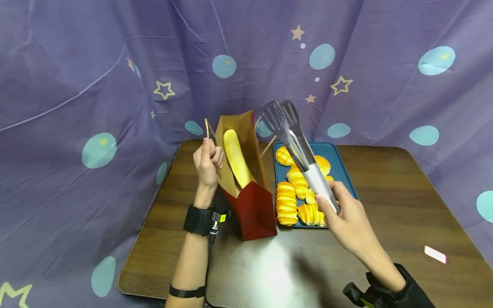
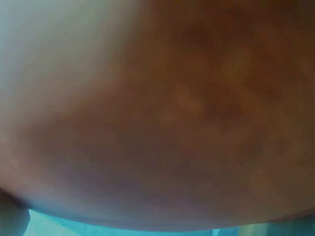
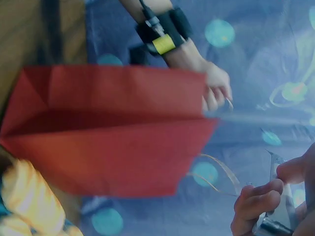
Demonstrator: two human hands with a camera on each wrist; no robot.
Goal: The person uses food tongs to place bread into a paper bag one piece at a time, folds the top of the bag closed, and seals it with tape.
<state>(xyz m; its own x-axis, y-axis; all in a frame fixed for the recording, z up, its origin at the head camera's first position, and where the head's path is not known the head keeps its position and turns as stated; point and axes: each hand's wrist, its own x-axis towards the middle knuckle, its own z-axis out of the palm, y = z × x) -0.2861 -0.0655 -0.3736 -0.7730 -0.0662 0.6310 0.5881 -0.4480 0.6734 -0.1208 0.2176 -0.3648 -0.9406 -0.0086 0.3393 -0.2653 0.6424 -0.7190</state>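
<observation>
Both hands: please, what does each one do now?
Left hand: holding a handle of the red paper bag.
Right hand: holding the metal serving tongs.

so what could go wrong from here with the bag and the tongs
The left hand grips just one handle of the red bag, so a sideways pull might tilt it.

The other handle hangs loose on the side toward the tongs in the right hand, and could snag on them.

The long yellow piece stands slanted in the bag's mouth, so anything added might squash it or get caught against it.
</observation>
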